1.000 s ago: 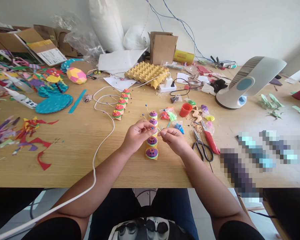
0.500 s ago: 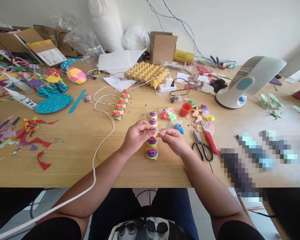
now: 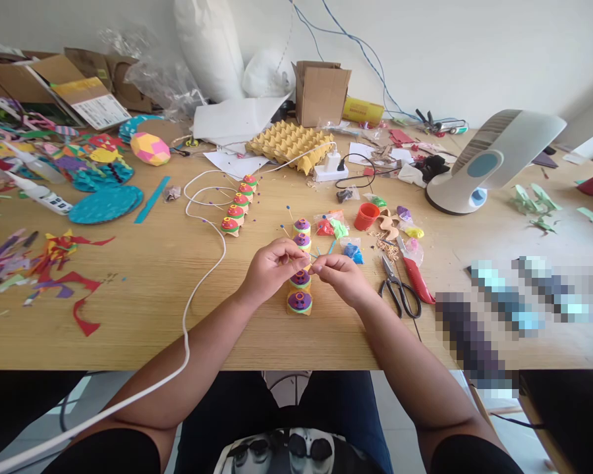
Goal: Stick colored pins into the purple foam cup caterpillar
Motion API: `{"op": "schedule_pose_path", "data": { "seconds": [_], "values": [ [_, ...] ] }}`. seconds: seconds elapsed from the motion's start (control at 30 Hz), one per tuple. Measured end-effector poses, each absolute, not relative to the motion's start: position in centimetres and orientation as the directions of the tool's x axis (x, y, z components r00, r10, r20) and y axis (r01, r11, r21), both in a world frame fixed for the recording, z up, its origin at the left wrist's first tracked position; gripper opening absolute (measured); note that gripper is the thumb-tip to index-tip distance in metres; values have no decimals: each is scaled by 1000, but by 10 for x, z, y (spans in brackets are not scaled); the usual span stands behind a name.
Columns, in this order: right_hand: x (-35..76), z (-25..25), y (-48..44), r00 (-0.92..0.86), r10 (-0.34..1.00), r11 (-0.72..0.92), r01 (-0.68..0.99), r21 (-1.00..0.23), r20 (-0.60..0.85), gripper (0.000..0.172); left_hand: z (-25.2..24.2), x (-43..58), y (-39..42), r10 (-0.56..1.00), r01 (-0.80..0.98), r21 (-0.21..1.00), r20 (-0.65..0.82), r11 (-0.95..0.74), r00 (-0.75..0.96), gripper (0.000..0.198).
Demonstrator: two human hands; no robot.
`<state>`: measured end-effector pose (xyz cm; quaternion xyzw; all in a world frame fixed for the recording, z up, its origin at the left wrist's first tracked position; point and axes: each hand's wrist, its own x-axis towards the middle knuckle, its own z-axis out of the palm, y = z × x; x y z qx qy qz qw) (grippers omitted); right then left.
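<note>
My left hand [image 3: 273, 266] and my right hand [image 3: 343, 275] meet fingertip to fingertip above a row of egg-carton cups [image 3: 299, 303] topped with purple and green clay. Each hand is closed in a pinch. Something tiny and thin lies between the fingertips, too small to name. Thin sticks with blue ball tips [image 3: 287, 208] poke out of the row's far end, and my fingers hide its middle cups. Further back on the left stands a similar row with red and green tops [image 3: 236, 212], small sticks at its sides.
On the right lie black-handled scissors [image 3: 399, 289], a red-handled knife [image 3: 416, 273] and a white fan [image 3: 489, 164]. Clay bags [image 3: 352, 250] and a red cup [image 3: 366, 216] stand behind my right hand. A white cable [image 3: 205, 273] crosses over my left arm. Paper scraps [image 3: 86, 286] cover the left.
Both hands stay nearly in place over the purple row. Only the fingertips shift slightly around the tiny thing between them.
</note>
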<state>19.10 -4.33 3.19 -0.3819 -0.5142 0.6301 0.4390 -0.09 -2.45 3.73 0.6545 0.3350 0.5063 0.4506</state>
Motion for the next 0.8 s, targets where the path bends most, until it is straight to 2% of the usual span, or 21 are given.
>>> {"op": "schedule_pose_path", "data": {
  "seconds": [0.23,0.33,0.47,0.67,0.8],
  "values": [
    [193,27,-43,-313,944,-187,-266,-946,-99,27,35,-4,-22,904,-123,963,268,-240,332,24],
    [193,26,-43,-324,939,-215,-289,-933,-116,26,36,-4,-22,911,-128,963,265,-236,316,27],
    [193,26,-42,-341,932,-235,-307,-922,-124,26,39,-4,-23,902,-92,957,292,-277,320,22],
    [194,26,-42,-390,914,-245,-314,-917,-111,28,44,-6,-22,847,40,895,405,-444,344,19],
    [194,27,-43,-414,903,-259,-312,-914,-114,28,45,-8,-21,825,35,872,447,-487,345,12]
  ]
}}
